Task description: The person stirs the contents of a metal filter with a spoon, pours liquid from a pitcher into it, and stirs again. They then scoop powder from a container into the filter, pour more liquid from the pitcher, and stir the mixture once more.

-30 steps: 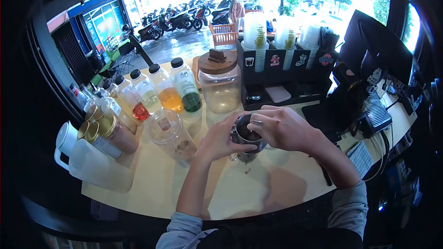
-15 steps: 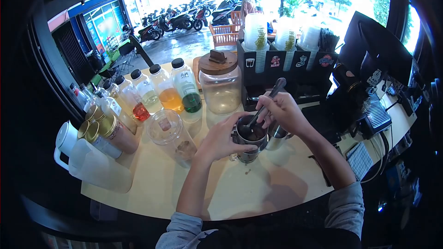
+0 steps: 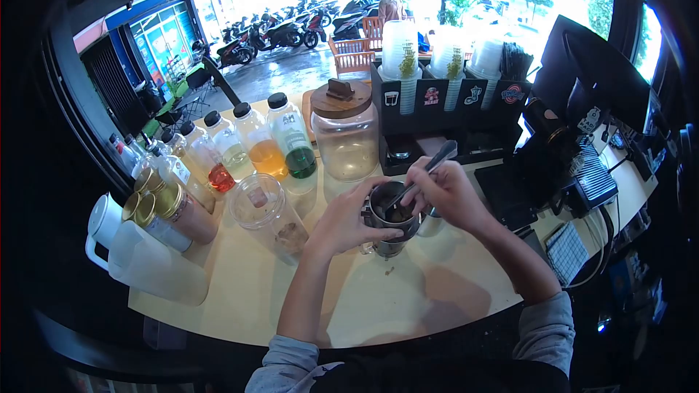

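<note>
My left hand (image 3: 348, 220) is wrapped around a metal cup (image 3: 390, 247), thumb and fingers on either side near its rim. The cup stands on the counter in front of me with dark contents inside. My right hand (image 3: 448, 196) grips a spoon (image 3: 441, 154) by its handle, and its lower end dips into the cup. A second metal vessel (image 3: 432, 224) is just behind, mostly hidden by my right hand. Left of my left hand is an open clear jar (image 3: 256, 207) with some brown stuff low inside.
A large glass jar (image 3: 348, 145) with a wooden lid stands beyond the cup. Several bottles of coloured liquid (image 3: 266, 149) line the left, near a white jug (image 3: 156, 262). A black organiser (image 3: 455, 120) holds cups; a monitor (image 3: 582, 80) and cloth (image 3: 566, 253) are right.
The spoon has shifted inside the cup, its handle now leaning further right, and my right hand has moved slightly right and down. My left hand keeps its hold on the cup.
</note>
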Demonstrator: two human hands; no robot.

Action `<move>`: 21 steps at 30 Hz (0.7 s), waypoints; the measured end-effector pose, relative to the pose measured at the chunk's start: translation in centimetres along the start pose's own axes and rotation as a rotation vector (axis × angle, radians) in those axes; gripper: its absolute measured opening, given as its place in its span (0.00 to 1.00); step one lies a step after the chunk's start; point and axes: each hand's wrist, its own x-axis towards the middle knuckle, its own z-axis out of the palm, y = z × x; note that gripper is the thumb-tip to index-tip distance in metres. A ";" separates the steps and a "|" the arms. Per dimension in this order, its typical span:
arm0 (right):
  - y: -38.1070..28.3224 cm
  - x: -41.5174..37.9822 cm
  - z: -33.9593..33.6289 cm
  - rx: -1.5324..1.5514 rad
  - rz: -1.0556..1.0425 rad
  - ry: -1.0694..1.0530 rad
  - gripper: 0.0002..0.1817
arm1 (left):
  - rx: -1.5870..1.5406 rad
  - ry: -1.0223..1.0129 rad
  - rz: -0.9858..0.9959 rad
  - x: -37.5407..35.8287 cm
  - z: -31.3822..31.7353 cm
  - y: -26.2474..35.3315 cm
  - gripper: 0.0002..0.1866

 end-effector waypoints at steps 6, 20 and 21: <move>-0.1 0.2 -0.3 -0.277 -0.154 0.160 0.14 | -0.001 -0.004 0.001 0.1 0.1 0.0 0.45; -0.3 -1.3 -1.7 -0.452 -0.370 -0.091 0.07 | -0.003 0.008 0.009 0.1 0.2 -0.3 0.46; -0.4 -1.5 -1.9 -0.473 -0.369 -0.116 0.07 | -0.003 0.011 0.007 0.0 0.1 -0.4 0.46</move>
